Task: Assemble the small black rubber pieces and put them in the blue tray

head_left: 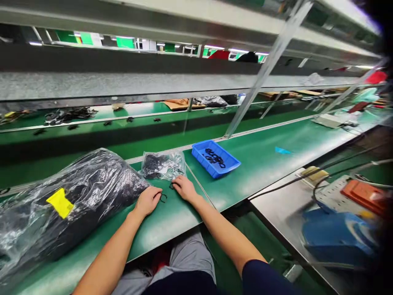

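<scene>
My left hand rests on the green table, fingers curled, pinching a small black ring-shaped part. My right hand lies just to the right of it, fingers bent down onto another small black part. Just beyond both hands lies a small clear plastic bag of black parts. A large clear bag stuffed with black parts, bearing a yellow label, lies at my left, touching the left hand.
A blue tray with several black parts sits to the right on the table. A conveyor belt runs behind, carrying scattered black parts. At the right stands a metal bench with cables, a blue machine and an orange piece.
</scene>
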A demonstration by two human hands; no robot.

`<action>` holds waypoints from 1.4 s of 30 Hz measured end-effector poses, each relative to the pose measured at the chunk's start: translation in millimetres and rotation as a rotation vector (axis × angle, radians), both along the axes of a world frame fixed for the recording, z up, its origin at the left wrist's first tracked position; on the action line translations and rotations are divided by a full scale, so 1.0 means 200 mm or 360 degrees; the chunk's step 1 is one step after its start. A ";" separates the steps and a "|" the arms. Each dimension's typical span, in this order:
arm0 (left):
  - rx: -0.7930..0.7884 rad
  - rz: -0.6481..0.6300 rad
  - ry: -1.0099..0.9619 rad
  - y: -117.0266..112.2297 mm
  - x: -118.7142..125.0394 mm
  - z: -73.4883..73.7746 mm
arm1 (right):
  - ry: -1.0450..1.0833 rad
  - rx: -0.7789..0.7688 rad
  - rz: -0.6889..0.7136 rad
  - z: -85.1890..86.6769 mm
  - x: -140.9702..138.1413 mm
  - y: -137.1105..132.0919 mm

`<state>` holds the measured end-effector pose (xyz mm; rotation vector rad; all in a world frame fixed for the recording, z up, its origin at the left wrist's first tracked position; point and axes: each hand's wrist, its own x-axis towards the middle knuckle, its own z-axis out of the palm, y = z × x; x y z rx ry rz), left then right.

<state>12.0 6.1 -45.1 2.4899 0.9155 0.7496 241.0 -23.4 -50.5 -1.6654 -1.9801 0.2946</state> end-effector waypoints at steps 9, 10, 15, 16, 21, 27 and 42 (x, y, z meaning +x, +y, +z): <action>0.0028 -0.0271 0.0172 -0.06 0.01 0.02 | -0.0198 -0.0041 0.0121 0.05 0.00 -0.05; 0.0015 -0.0260 0.0174 -0.06 0.01 0.02 | -0.0176 -0.0054 0.0122 0.06 0.00 -0.04; -0.0082 -0.0140 0.0127 -0.06 0.03 0.04 | 0.0023 -0.0110 0.0053 0.07 0.00 -0.04; -0.0099 -0.0127 0.0131 -0.06 0.03 0.05 | 0.0077 -0.0124 0.0020 0.06 0.00 -0.04; -0.0288 -0.0054 -0.0100 -0.06 0.03 0.05 | 0.0606 -0.0095 -0.0106 0.06 -0.05 -0.05; -0.1124 0.0315 -0.0624 0.00 0.02 0.00 | 0.0884 -0.0390 0.0142 0.07 -0.17 0.02; -0.1189 0.0434 -0.0845 0.05 0.00 0.01 | 0.1860 -0.0713 0.0285 0.00 -0.26 0.14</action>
